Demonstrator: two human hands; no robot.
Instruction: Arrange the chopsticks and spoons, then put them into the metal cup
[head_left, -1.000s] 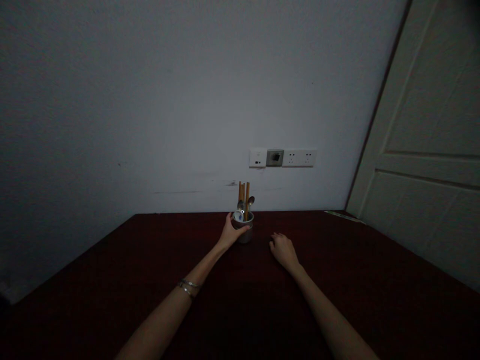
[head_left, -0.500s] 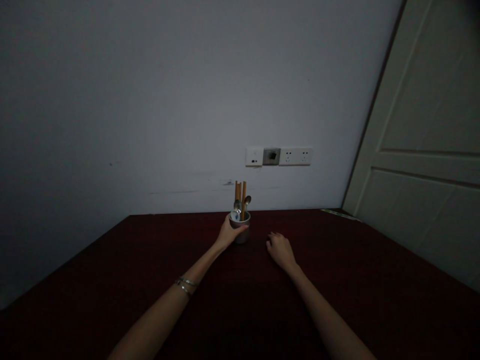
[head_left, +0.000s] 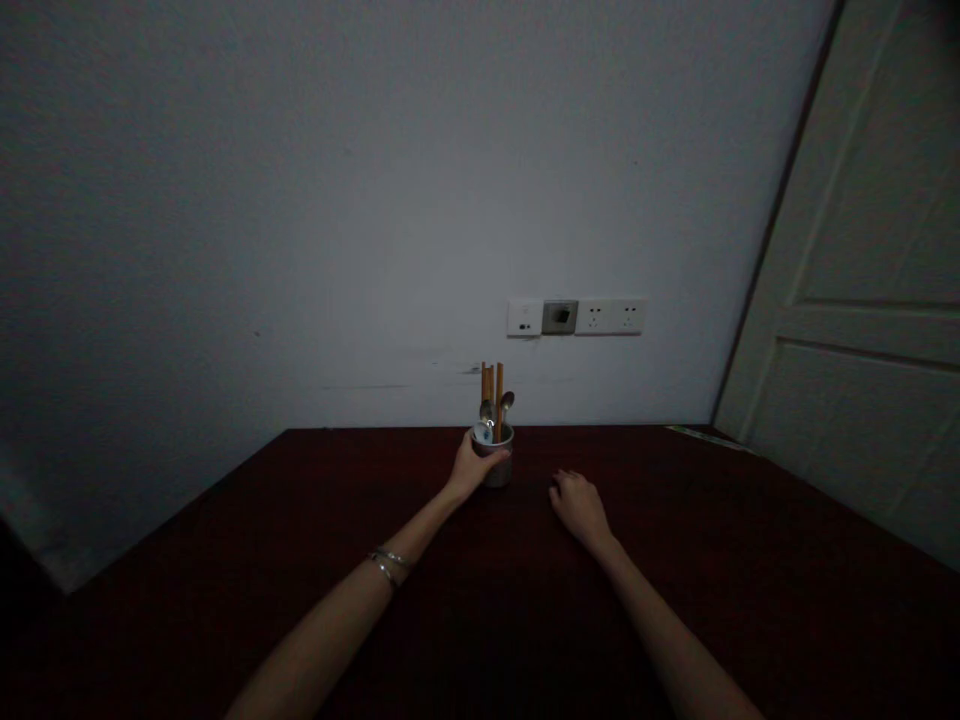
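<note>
My left hand (head_left: pixel 471 468) is wrapped round a grey utensil holder (head_left: pixel 501 472), thumb across its near side. Its other fingers are hidden behind the holder, which stands upright on the dark red table. Several wooden chopsticks (head_left: pixel 499 395) rise out of it. Among them are a metal spoon (head_left: pixel 508 400) on the right, another metal spoon further left, and a white spoon with a blue mark (head_left: pixel 482 433) at the left rim. To the right of the holder, my right hand (head_left: pixel 581 503) rests palm down on the table, loosely bent, its fingers slightly apart and holding nothing.
The dark red table (head_left: pixel 480 590) reaches back to a pale wall (head_left: pixel 390 200). A row of wall sockets (head_left: pixel 609 317) and a grey switch plate (head_left: pixel 559 317) sit above the table. At right stands a panelled door (head_left: pixel 862 300), with a thin flat strip (head_left: pixel 705 437) near it.
The whole view has swung slightly left, so everything appears further right. My left hand keeps its hold on the utensil holder, and my right hand stays resting on the table.
</note>
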